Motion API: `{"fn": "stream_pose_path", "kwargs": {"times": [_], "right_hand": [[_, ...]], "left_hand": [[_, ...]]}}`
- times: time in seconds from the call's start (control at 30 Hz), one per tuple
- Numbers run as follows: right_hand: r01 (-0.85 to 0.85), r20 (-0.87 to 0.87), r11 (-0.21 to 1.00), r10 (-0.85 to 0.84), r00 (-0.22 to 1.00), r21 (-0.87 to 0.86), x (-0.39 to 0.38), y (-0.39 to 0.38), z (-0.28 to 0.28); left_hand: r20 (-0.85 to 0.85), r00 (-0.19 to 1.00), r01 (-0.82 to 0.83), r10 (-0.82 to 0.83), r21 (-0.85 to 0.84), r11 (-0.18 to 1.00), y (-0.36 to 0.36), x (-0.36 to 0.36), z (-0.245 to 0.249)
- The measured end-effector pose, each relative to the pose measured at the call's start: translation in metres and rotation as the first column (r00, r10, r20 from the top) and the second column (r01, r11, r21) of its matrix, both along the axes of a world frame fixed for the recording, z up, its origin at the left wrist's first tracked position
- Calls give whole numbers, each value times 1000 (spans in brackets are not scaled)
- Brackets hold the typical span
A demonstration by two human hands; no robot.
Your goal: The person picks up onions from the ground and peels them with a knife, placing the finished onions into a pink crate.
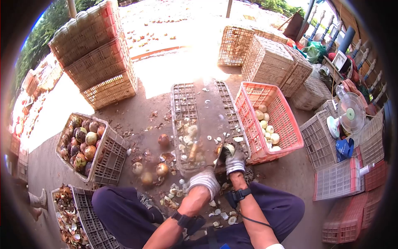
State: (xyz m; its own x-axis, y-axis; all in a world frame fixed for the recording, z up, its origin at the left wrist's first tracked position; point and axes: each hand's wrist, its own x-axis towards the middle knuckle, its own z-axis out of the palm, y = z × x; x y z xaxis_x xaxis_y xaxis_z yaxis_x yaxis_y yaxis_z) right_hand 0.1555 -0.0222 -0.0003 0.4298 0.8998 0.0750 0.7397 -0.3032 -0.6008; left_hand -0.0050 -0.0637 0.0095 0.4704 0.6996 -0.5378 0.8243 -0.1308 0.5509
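Observation:
My left hand (204, 183), in a white knit glove, is closed at the near end of a crate lying on the ground. A thin knife (220, 152) slants up from its fingers, which are partly hidden. My right hand (235, 162), gloved with dark fingertips, is just to the right, closed around a pale peeled onion (229, 147) mostly covered by its fingers. In front lies the long plastic crate (175, 124) with onion scraps on it. Beside it on the ground are unpeeled onions (162, 169). To the right, a red crate (269, 155) holds peeled onions (271, 135).
At left stands a crate (114, 155) of unpeeled onions, with a crate of skins (71, 216) nearer me. Stacked crates (97, 54) rise at back left, more (267, 62) at back right. A fan (350, 113) stands on crates at right. Peelings litter the ground near my feet.

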Motion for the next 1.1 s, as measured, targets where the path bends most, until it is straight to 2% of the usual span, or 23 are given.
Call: {"fn": "stream_pose_path", "kwargs": {"times": [0.03, 0.13, 0.23, 0.27, 0.3, 0.37, 0.4, 0.5, 0.57, 0.6, 0.67, 0.7, 0.8, 0.83, 0.9, 0.97, 1.07, 1.1], "right_hand": [[-2, 26, 999, 1, 1000, 35, 0, 1, -3], [-4, -96, 1000, 5, 995, 2, 6, 5, -9], [-22, -82, 997, 28, 996, 71, 15, 7, -33], [-25, -74, 996, 31, 997, 85, 10, 8, -24], [-66, -149, 994, 78, 986, 84, 10, 5, -13], [-44, -116, 995, 54, 992, 93, 10, 7, -24], [-30, -97, 995, 40, 994, 98, 13, 7, -30], [-55, -235, 993, 77, 969, 100, 19, 6, -26], [-89, -246, 985, 123, 961, 145, 26, 4, -26], [-105, -269, 983, 144, 952, 154, 30, 4, -28], [-135, -312, 976, 183, 932, 169, 44, 6, -42], [-126, -393, 986, 161, 905, 112, 46, 4, -41], [-126, -348, 991, 134, 928, 45, 43, -2, -26], [-139, -223, 986, 157, 962, 96, 44, -1, -31], [-132, -345, 987, 155, 926, 89, 47, 4, -37], [-123, -401, 983, 169, 900, 138, 46, 3, -36], [-120, -282, 984, 152, 947, 130, 48, 4, -40], [-123, -298, 985, 155, 942, 122, 49, 4, -41]], "left_hand": [[1, 1000, 26, -26, 1, 1000, 4, 1, -5], [8, 994, 110, -110, 7, 994, 19, 8, -21], [14, 988, 156, -157, 33, 987, 37, 19, -30], [18, 991, 133, -134, 45, 990, 42, 25, -34], [21, 997, 75, -76, 69, 995, 47, 31, -38], [37, 999, -44, 40, 118, 992, 56, 41, -39], [83, 996, -44, 35, 120, 992, 57, 40, -41], [194, 979, -72, 55, 82, 994, 52, 36, -43], [208, 963, -170, 170, -16, 985, 53, 33, -34], [256, 959, -137, 121, 45, 990, 51, 30, -30], [335, 942, -79, 16, 174, 982, 42, 15, 41], [250, 930, 121, -267, 478, 870, 47, 0, 17], [228, 974, -54, 8, 197, 979, 61, 8, -121], [179, 983, 2, -49, 256, 967, 59, 6, -114], [118, 977, 123, -175, 356, 926, 58, -5, -101], [103, 938, 255, -330, 437, 863, 51, -12, -43], [-114, 926, 373, -360, 413, 831, 47, -6, -38], [-161, 914, 406, -373, 400, 821, 46, -7, -36]]}}
